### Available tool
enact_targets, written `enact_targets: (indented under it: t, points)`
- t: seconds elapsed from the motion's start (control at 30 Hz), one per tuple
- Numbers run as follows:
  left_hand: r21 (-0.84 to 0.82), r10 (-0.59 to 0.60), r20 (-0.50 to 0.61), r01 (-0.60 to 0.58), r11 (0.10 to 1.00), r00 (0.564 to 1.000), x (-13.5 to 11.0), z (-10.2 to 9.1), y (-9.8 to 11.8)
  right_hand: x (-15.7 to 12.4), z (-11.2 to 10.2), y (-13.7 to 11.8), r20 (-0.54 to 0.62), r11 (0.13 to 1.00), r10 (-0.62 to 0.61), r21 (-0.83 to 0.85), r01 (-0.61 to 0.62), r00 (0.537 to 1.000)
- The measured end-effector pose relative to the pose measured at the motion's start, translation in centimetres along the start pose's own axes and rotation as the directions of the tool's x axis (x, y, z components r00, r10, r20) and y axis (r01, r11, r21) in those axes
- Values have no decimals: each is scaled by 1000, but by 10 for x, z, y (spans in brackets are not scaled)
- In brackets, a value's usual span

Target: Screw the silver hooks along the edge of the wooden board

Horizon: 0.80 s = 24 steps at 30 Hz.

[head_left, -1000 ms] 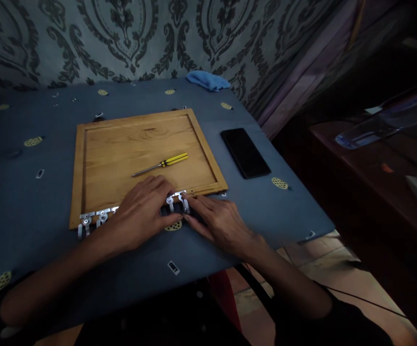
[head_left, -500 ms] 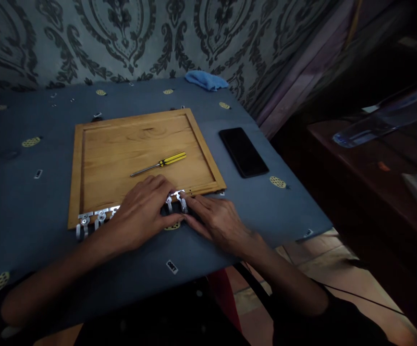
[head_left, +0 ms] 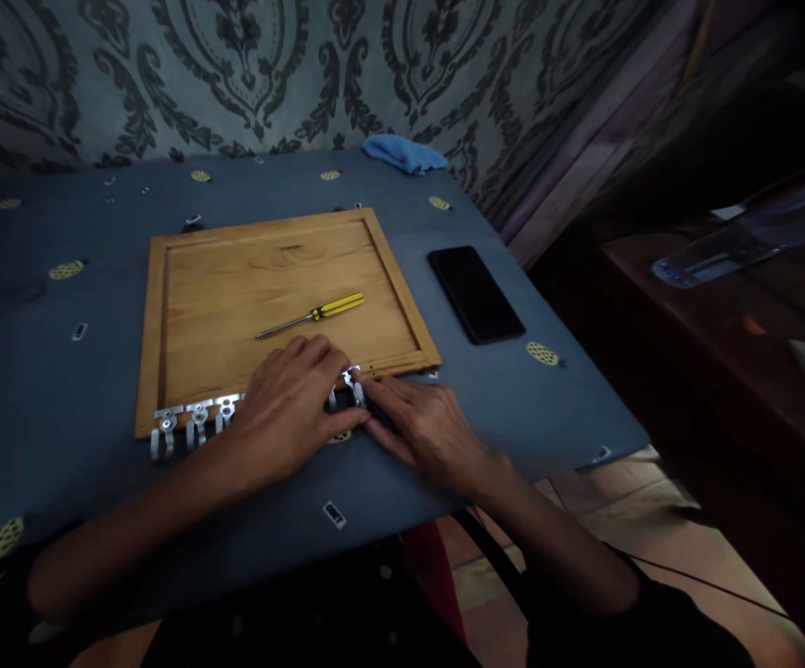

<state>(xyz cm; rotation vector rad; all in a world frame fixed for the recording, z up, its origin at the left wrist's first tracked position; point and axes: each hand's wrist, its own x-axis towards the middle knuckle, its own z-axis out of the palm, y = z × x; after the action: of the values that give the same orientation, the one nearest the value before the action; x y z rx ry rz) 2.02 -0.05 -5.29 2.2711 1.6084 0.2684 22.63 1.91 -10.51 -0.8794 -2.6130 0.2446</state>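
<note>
A metal hook rail (head_left: 199,414) with several silver hooks lies along the near edge of a framed wooden panel (head_left: 228,278). My left hand (head_left: 291,399) is closed over the rail right of its middle and covers part of it, with the thumb stretched toward the right end. At that end, my right hand (head_left: 427,417) pinches the last hook (head_left: 356,388) between thumb and fingers. The two hands nearly meet there. On the panel, just beyond my left hand, rests a screwdriver (head_left: 312,315) with a yellow and black handle, its tip pointing left.
Right of the panel lies a black phone (head_left: 477,294). A blue cloth (head_left: 404,154) sits at the table's far edge, near the patterned wall covering. The blue tablecloth (head_left: 514,417) has pineapple prints. A clear bottle (head_left: 715,246) lies on a dark surface at right.
My left hand has shifted slightly to the right along the rail, showing more of a hook at its left. My right hand stays at the end hook. The view has moved slightly.
</note>
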Motion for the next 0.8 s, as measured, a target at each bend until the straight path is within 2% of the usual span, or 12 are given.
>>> enact_targets:
  t: [0.3,0.43,0.6,0.8]
  points:
    - [65,2,1,-2,998,1000,2,2,2,-2,1,2,-31,999,-29,25,30,999]
    - [57,5,0,-5,998,1000,2,2,3,-9,-3,2,-124,995,12,101,0,992]
    - [55,-6,16,5,998,1000,3,2,3,-13,-9,0,-268,979,118,192,-67,956]
    - [35,-19,26,18,999,999,4,0,3,-10,-9,1,-276,975,68,223,-5,959]
